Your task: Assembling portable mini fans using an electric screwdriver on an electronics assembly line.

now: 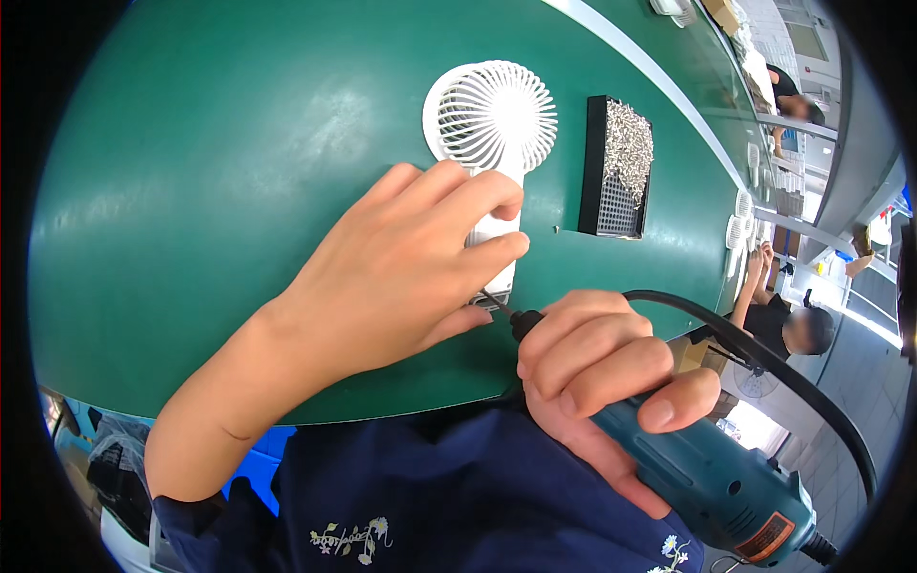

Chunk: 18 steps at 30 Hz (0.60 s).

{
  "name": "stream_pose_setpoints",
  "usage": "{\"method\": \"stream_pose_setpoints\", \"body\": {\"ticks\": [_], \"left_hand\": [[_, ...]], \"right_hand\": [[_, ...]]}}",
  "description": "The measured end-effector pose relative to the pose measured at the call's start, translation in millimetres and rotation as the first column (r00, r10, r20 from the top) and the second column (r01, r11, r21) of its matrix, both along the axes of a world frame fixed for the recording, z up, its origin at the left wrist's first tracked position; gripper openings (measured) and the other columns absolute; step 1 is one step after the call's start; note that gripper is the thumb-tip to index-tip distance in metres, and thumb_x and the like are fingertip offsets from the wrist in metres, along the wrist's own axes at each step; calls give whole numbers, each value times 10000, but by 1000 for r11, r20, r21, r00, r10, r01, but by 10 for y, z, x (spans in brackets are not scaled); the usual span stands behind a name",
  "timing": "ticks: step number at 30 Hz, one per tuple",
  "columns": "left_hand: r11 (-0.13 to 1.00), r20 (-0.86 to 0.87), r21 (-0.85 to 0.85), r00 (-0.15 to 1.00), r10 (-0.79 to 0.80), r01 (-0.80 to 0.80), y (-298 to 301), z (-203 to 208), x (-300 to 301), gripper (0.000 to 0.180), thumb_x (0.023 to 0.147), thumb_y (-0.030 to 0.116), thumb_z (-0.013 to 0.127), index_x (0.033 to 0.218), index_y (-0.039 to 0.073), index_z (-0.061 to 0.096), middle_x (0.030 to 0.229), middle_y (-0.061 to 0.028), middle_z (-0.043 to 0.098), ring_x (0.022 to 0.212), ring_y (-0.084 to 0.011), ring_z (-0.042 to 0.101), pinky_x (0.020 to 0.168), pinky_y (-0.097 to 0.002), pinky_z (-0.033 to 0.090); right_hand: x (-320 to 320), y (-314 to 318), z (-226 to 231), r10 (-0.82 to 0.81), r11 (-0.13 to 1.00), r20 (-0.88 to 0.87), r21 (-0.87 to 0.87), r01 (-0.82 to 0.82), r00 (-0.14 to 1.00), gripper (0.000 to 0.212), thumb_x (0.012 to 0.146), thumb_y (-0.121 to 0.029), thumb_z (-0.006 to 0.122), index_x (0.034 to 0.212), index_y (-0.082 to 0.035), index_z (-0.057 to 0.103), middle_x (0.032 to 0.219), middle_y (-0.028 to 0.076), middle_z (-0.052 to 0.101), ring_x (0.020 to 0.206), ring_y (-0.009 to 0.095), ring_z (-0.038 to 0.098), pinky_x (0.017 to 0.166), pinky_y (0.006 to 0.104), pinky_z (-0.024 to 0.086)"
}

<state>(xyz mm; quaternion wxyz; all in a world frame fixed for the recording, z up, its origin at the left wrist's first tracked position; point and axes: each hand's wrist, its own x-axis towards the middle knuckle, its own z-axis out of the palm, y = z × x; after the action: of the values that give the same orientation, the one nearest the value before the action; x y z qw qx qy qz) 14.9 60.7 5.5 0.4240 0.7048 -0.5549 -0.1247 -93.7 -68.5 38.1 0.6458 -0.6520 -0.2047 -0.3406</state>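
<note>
I see the left hand point(396, 258) clamping its grip on a fan point(495, 134), the right hand point(604, 368) wrapped round a driver point(712, 477).

Capped co-worker point(772, 323), right | cardboard box point(722, 16), upper right | green tabletop point(191, 220)

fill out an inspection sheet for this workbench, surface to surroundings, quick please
Surface: glossy green tabletop, reflecting light
Things in hand: white plastic handheld fan with round ribbed grille, lying flat; dark teal power screwdriver, its bit at the fan's lower end, contact unclear
Clutter: black rectangular tray of small silvery screws; one tiny loose piece nearby, unidentifiable
Hands: left clasps the fan's handle; right grips the screwdriver
Cables: thick black cable arcs past the right hand; far end not traceable
Surroundings: co-worker in dark clothing at right, more white fans alongside
</note>
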Motion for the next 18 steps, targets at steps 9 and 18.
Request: {"method": "stream_pose_setpoints", "body": {"ticks": [9, 18], "left_hand": [[999, 27, 25, 999, 20, -21, 9, 47, -75, 635, 550, 214, 865, 1134, 125, 633, 1231, -71, 524, 1020, -245, 541, 819, -369, 419], [996, 89, 90, 996, -21, 13, -63, 87, -39, 689, 584, 230, 851, 1210, 105, 593, 1414, -25, 479, 1011, -251, 514, 859, -377, 416]], "right_hand": [[-102, -209, 219, -35, 906, -17, 422, 39, 999, 583, 876, -604, 576, 1109, -78, 477, 690, 27, 464, 469, 139, 460, 397, 281, 405], [-137, -613, -95, -66, 770, 11, 637, 44, 998, 763, 873, -775, 381, 1166, -77, 481, 702, 55, 470, 462, 160, 445, 395, 295, 388]]}}
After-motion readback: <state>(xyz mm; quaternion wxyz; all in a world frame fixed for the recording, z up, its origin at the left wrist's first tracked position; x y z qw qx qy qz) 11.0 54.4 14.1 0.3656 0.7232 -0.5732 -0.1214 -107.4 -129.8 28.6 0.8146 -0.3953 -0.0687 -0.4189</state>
